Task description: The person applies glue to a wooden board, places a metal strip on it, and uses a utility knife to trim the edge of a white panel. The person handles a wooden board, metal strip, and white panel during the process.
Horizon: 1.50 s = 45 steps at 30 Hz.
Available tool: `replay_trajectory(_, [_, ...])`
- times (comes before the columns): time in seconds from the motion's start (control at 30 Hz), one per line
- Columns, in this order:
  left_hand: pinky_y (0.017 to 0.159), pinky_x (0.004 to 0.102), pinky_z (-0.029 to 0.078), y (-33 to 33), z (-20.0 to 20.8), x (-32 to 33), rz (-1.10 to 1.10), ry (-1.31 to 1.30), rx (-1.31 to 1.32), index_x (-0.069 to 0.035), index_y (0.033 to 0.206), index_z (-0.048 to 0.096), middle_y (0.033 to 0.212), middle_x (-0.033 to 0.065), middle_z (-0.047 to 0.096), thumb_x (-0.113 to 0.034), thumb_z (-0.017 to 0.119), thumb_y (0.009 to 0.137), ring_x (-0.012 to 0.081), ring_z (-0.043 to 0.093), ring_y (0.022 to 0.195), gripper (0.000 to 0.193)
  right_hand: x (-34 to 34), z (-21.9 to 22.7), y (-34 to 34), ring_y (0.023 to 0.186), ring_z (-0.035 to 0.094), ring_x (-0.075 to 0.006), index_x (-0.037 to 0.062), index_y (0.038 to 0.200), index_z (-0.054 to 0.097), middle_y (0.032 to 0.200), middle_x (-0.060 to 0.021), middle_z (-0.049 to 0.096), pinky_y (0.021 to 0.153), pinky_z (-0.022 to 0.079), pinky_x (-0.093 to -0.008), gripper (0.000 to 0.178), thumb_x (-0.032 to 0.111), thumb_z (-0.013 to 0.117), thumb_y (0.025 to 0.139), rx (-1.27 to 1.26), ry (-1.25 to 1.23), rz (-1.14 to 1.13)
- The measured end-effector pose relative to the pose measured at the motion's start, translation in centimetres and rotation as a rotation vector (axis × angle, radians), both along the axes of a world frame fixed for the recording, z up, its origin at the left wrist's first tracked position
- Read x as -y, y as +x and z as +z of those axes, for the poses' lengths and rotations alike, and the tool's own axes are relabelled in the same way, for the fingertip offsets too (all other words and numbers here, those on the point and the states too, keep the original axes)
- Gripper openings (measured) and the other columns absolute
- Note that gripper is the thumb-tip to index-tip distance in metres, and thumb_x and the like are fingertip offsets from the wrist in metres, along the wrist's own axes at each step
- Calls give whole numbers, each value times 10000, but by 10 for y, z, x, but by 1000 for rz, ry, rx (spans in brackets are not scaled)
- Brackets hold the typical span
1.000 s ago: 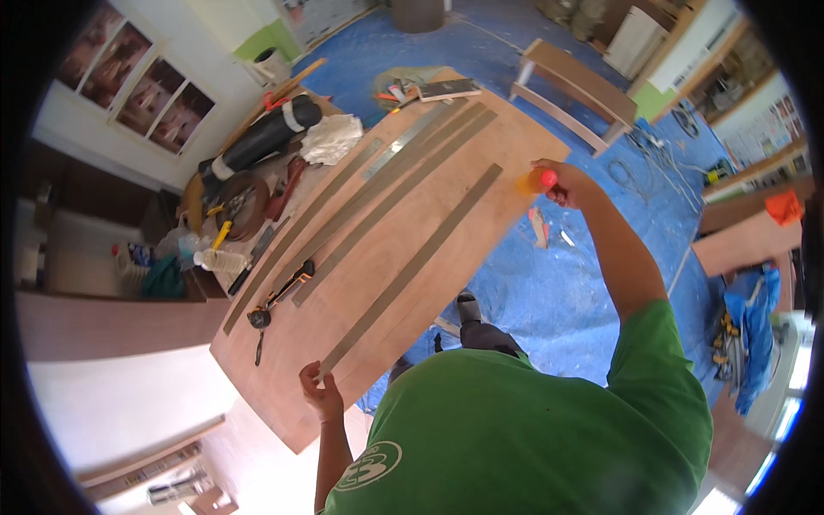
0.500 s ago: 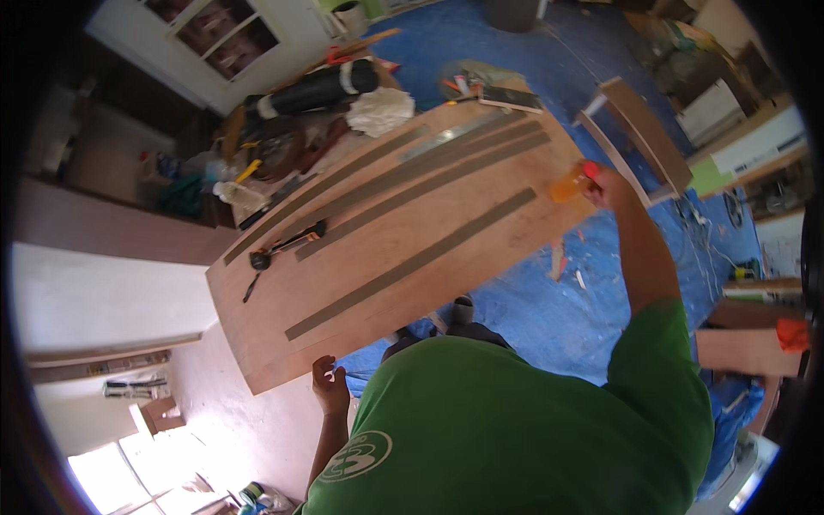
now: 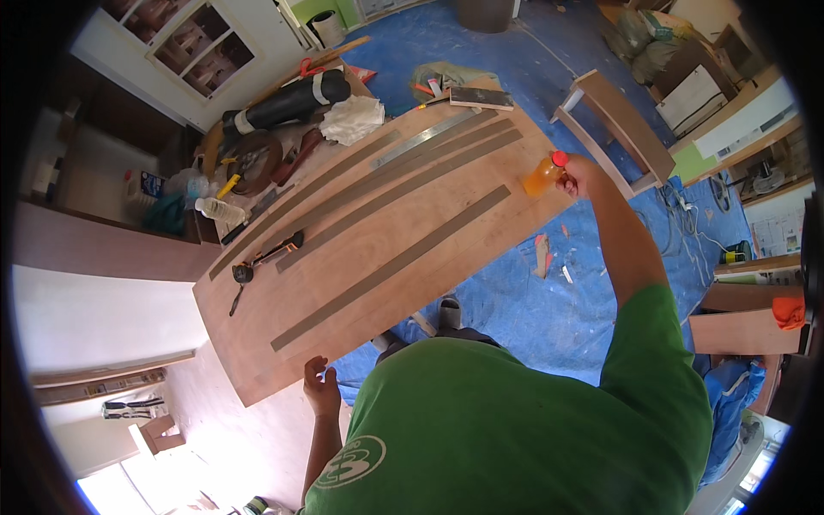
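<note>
At the right end of a plywood panel, my right hand is closed around a small bottle of orange liquid with a red cap. The bottle is tilted, over or resting on the panel; which of the two I cannot tell. Beside the panel's near left edge, my left hand hangs with loosely bent fingers apart and nothing visible in it. Several thin grey-brown strips lie along the panel. On its left part are a black tape measure and a black-and-orange utility knife.
A metal ruler and a small framed board lie at the panel's far end. Beyond it are a black roll and a crumpled white cloth. Blue sheeting covers the floor; a wooden frame stands right.
The view has shifted slightly, so the panel and its contents sit further left. The bottle stays in my right hand and shows more clearly. My left hand remains beside the panel.
</note>
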<state>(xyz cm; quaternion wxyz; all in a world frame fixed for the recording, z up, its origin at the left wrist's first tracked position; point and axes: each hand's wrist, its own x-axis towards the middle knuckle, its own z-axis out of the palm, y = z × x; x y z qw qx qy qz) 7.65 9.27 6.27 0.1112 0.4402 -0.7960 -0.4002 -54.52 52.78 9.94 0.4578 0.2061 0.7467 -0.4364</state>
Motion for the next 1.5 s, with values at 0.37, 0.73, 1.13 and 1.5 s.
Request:
replay_trajectory(0.37, [878,397,548,-5,-9,-4,-20,8,15,-79,1223,656,1133,83,758,-44,694,868,236,701,1007,359,-18,-5,21,456,469,-88,112,826,660,623,-54,592,439,358,-255,493,568,571,990,-114,75,-140])
replay_trajectory(0.73, [896,361,550,21,-35,42,139,3,-102,-73,1213,671,1113,64,746,-35,686,887,182,692,1029,328,41,-120,124,546,583,-133,74,1095,645,704,-33,573,482,471,-267,153,164,661,972,-513,-475,-39])
replay_trajectory(1.13, [839,299,548,52,-68,171,499,10,1,-18,1290,673,1113,119,772,-71,603,937,176,712,964,364,65,-104,131,569,590,-139,107,1450,516,821,-30,628,508,484,-284,506,146,657,966,-484,-176,-206])
replay_trajectory(1.5, [853,360,568,28,-85,168,504,-23,109,-10,1309,665,1076,131,779,-151,615,924,242,728,949,414,68,-114,124,552,528,-115,91,1370,554,773,-33,566,484,435,-251,437,123,668,950,-480,-137,-139])
